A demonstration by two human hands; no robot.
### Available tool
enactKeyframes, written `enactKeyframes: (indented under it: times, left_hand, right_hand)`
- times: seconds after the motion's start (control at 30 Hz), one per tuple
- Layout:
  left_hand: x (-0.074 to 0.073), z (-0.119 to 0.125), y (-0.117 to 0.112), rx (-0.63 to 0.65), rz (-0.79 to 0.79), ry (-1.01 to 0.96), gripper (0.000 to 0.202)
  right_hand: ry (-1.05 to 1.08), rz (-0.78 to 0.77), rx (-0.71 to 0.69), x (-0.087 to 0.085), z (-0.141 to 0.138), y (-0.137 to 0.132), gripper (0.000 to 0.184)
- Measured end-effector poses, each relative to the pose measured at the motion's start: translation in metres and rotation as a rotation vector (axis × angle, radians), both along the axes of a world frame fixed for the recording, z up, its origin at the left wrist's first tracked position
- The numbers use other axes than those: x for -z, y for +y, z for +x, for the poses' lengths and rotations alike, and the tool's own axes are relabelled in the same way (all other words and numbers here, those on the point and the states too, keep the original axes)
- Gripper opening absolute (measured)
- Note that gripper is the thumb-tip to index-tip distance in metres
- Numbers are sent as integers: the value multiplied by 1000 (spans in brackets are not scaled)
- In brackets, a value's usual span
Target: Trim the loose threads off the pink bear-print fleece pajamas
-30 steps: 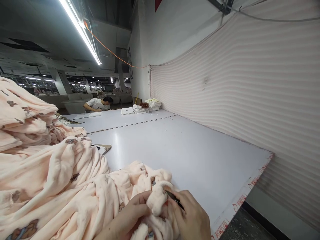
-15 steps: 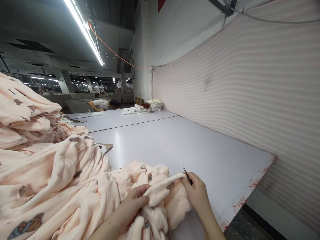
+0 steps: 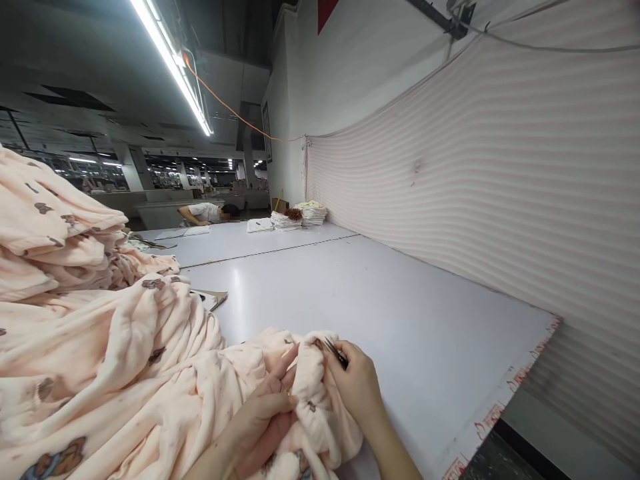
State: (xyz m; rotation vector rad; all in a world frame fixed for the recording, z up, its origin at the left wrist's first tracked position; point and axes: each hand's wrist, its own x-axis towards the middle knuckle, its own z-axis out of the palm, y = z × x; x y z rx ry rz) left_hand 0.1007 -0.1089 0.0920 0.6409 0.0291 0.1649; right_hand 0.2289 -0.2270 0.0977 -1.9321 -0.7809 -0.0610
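A peach fleece garment (image 3: 311, 380) printed with small brown bears lies bunched at the near edge of the table. My left hand (image 3: 270, 407) grips a fold of it between thumb and fingers, with the index finger stretched up along the cloth. On the other side of that fold, my right hand (image 3: 353, 377) is closed around dark, pointed thread snips (image 3: 338, 355). The tips of the snips point up and left, close to the upper edge of the fold. The fingers of my right hand also touch the cloth, partly hidden behind it.
A large heap of the same fleece (image 3: 55, 227) fills the left side. The pale table (image 3: 400, 293) stretches away to folded white stacks (image 3: 287, 220). At the far end, a person (image 3: 203, 212) bends over. Striped cloth (image 3: 475, 153) hangs along the right wall.
My right hand has moved left with the snips, closer to my left hand. The stretched fold of fleece has been drawn in and now stands upright between them. My left index finger has straightened.
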Motion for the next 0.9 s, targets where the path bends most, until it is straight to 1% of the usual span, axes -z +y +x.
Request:
enactKeyframes:
  times: [0.1, 0.13, 0.2, 0.3, 0.33, 0.4, 0.5, 0.53, 0.6, 0.67, 0.7, 0.77, 0.8, 0.87, 0.9]
  left_hand:
    - [4, -1, 7, 8, -42, 16, 96]
    - [4, -2, 8, 17, -50, 22, 95]
    - [2, -2, 7, 34, -45, 25, 84]
    - [-7, -5, -3, 43, 44, 16, 62]
    - [-10, -5, -7, 42, 90, 23, 59]
    - [-16, -7, -16, 48, 164, 68, 61]
    - [-20, -7, -23, 27, 185, 106, 60]
    - [-21, -6, -24, 20, 182, 98, 59]
    - [-22, -5, -25, 21, 189, 64, 60]
    - [-23, -5, -24, 64, 207, 49, 65]
    - [-23, -6, -24, 82, 221, 48, 68]
    - [-23, -8, -23, 112, 260, 68, 73]
    - [-23, -9, -22, 132, 285, 85, 74]
    - [-22, -10, -21, 172, 323, 123, 72]
    - [-21, -10, -20, 186, 322, 134, 70]
  right_hand:
    - [48, 39, -53, 9, -6, -8, 21]
    - [57, 50, -57, 10, -7, -11, 23]
    - [65, 66, -48, 11, -8, -14, 25]
    - [55, 87, -37, 9, -12, -10, 21]
    - [48, 92, -38, 9, -15, -8, 20]
    - [43, 100, -29, 10, -20, -4, 16]
    - [93, 157, -21, 11, -28, -7, 19]
    - [106, 184, -55, 10, -31, -11, 19]
    - [90, 214, -203, 6, -37, -21, 13]
    - [46, 180, -367, -1, -42, -30, 15]
    - [31, 140, -416, -4, -44, -32, 19]
    - [22, 58, -442, -7, -47, -32, 23]
    - [21, 32, -426, -6, -47, -30, 20]
    - [10, 35, -378, -2, -45, -24, 9]
    - [3, 60, -349, 2, -44, -21, 8]
